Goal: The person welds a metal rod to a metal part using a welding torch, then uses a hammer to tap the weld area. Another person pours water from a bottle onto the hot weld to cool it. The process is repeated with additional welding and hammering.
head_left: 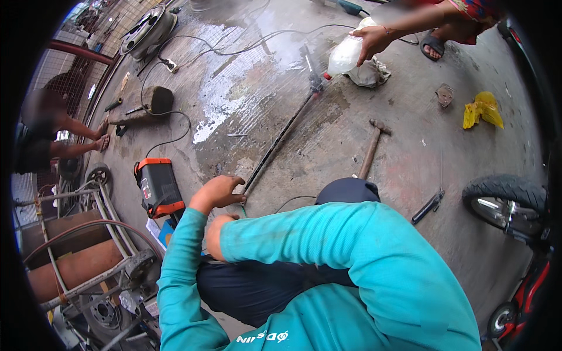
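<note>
Now left hand [218,192] on rod [280,140]

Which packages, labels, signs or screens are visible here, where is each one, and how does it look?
Clear plastic bottle: top centre, held tilted by another person's hand, red cap downwards.
Yellow plastic bag: crumpled on the concrete floor, upper right.
Label on the black and orange machine: small pale rectangle on its side, near the left hand.
No screens or signs.

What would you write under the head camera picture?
A left hand grips a long metal rod while another person's hand tips a plastic bottle over it.
</note>
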`<state>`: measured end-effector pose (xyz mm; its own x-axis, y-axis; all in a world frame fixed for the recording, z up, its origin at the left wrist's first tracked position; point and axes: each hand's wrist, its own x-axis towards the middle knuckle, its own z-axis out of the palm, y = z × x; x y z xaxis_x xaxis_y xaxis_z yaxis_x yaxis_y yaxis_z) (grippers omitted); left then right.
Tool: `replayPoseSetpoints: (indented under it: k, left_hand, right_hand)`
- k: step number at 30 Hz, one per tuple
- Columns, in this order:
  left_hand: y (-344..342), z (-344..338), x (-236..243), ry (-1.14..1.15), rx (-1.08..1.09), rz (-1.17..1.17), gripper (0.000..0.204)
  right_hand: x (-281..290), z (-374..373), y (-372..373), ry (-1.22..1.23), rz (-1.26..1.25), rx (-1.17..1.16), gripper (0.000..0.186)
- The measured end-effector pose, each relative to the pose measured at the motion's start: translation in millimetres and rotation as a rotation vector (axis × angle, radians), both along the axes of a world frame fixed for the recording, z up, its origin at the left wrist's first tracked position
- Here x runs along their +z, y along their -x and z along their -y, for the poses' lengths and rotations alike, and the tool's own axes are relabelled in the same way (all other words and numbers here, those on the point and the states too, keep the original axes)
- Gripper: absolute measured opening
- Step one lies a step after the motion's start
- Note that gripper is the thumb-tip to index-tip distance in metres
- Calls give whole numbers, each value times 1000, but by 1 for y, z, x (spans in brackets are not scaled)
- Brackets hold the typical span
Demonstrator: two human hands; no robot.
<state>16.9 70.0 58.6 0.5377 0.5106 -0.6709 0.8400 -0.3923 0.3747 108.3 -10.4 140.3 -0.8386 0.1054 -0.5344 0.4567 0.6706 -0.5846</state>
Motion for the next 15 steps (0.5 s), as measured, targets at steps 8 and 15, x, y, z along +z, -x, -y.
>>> replayPoseSetpoints:
  k: [8, 15]
  left_hand:
    - [-65, 9, 116, 53, 602, 345, 49]
    - [-108, 17, 105, 372, 764, 605, 43]
  right_hand:
    - [-12, -12, -14, -17, -168, 3, 35]
    - [-28, -12, -48, -101, -161, 151, 33]
